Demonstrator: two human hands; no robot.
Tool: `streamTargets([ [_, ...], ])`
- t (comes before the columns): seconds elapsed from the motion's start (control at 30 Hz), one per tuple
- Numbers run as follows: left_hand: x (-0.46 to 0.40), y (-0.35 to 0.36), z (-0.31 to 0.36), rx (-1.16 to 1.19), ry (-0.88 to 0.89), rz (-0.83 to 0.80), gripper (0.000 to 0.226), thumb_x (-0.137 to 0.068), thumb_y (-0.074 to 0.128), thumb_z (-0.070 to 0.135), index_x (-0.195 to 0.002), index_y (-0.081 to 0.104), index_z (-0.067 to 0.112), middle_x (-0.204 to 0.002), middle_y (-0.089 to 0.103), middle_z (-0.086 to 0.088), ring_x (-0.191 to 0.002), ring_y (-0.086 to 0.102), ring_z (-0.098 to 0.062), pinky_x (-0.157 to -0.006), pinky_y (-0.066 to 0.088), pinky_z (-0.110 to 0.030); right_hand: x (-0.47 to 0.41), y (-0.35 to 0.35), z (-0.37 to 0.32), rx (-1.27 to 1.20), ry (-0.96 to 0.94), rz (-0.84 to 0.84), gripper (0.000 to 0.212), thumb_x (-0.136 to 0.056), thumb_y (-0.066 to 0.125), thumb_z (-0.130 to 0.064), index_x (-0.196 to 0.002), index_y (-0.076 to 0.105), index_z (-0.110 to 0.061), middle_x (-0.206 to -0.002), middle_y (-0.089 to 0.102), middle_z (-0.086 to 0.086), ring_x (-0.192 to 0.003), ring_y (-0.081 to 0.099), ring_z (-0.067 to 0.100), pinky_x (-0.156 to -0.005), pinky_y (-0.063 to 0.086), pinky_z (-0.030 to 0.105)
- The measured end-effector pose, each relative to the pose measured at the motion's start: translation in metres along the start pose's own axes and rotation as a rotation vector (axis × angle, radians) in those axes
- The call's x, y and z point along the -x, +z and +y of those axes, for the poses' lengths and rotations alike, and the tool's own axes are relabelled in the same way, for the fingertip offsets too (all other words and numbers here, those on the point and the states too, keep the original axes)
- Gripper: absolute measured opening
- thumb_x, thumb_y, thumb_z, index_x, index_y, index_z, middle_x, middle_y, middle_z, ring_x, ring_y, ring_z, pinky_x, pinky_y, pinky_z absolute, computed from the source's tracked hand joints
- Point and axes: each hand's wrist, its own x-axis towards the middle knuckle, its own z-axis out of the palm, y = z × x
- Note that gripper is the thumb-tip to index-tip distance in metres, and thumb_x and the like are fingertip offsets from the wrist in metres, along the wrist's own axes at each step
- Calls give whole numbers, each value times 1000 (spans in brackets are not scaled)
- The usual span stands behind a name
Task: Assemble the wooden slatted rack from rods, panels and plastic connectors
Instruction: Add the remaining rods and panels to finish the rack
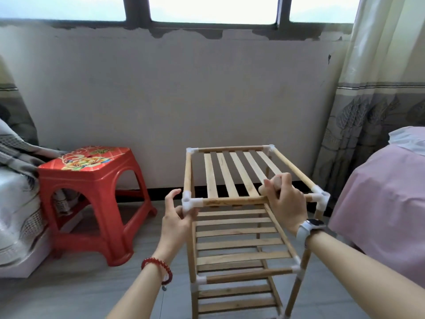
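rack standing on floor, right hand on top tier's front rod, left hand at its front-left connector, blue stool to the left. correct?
One error: the stool is red, not blue, per the head view. Otherwise right: the rack stands on the floor, right hand grips the top front rod, left hand holds the front-left connector.

Overexposed window (213,8) backlight, soft focus, wide-angle bowing

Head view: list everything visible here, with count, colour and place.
rack: one, pale wood with white connectors, centre floor
stool: one, red, left of rack
bedding: one pile, grey-white, far left
cover: one, pink, right
curtain: one, cream and grey, right
window: one, dark frame, top
bracelet: one, red, left wrist
watch: one, white strap, right wrist
left hand: at front left connector
right hand: grips top front rod
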Motion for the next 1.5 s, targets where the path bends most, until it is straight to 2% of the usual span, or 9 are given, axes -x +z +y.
streamTargets([
  [0.1, 17, 20, 0, 57, -88, -90, 41, -86, 48, 46, -119, 44, 21, -73, 60, 1, -63, 59, -12, -65, 54, -34, -8, -5, 8, 28, 92, -78, 28, -95, 40, -40, -92, 38, -12, -75, 62, 10, -67, 61, 29, -49, 33, 27],
  [0.23, 19, 26, 0, -70, -64, -90, 9, -97, 41, 32, -101, 42, 23, -67, 53, -1, -60, 50, -16, -61, 50, -43, -11, -9, -8, -74, -17, -170, 26, -96, 42, -36, -88, 36, -13, -78, 64, 10, -69, 63, 24, -53, 48, 32],
  [0.37, -2, 16, 17, -177, 12, -104, 11, -98, 43, 23, -106, 42, 16, -65, 53, -3, -57, 50, -18, -61, 49, -46, -18, -6, -25, -383, 85, -261, 25, -96, 41, -35, -94, 38, -10, -90, 63, -2, -87, 63, 10, -72, 52, 28],
  [0.53, -42, 9, 57, -302, 137, -189, 15, -98, 43, 23, -105, 41, 10, -69, 55, -6, -58, 52, -19, -61, 47, -43, -37, -10, -14, -540, 196, -131, 15, -96, 41, -37, -95, 40, -22, -77, 63, -11, -72, 62, 3, -70, 52, 31],
  [0.67, -62, 27, 75, -429, 240, -251, 11, -99, 41, 23, -91, 36, 18, -64, 50, 3, -48, 44, -5, -46, 35, -16, -36, -16, 15, -587, 235, -21, 15, -94, 41, -42, -90, 39, -28, -65, 61, -8, -55, 60, -2, -50, 47, 13],
  [0.8, -67, 64, 91, -509, 309, -349, 21, -99, 38, 25, -81, 27, 28, -67, 52, 3, -53, 47, -9, -51, 37, -26, -28, -24, 54, -597, 375, 74, 15, -97, 40, -35, -94, 39, -20, -62, 54, 2, -44, 53, -3, -43, 41, 11],
  [1.0, -48, 141, 115, -476, 369, -505, 21, -100, 37, 30, -81, 29, 26, -66, 52, 2, -49, 45, -12, -42, 36, -18, -2, -54, 118, -543, 566, 237, 21, -99, 40, -32, -99, 38, -11, -65, 52, 6, -50, 50, 8, -46, 42, 18],
  [1.13, -32, 188, 119, -487, 405, -570, 21, -99, 38, 33, -87, 30, 18, -65, 49, -1, -52, 46, -19, -50, 37, -32, 21, -68, 159, -496, 676, 265, 26, -97, 40, -37, -100, 38, -12, -64, 51, 3, -52, 47, 13, -50, 40, 26],
  [1.5, -5, 274, 67, -684, 521, -629, 24, -97, 41, 39, -99, 43, 15, -78, 53, 0, -75, 57, -29, -59, 36, -32, 92, -46, 223, -596, 955, 50, 31, -99, 35, -36, -83, 49, -13, -58, 53, 6, -43, 50, 16, -47, 42, 31],
])
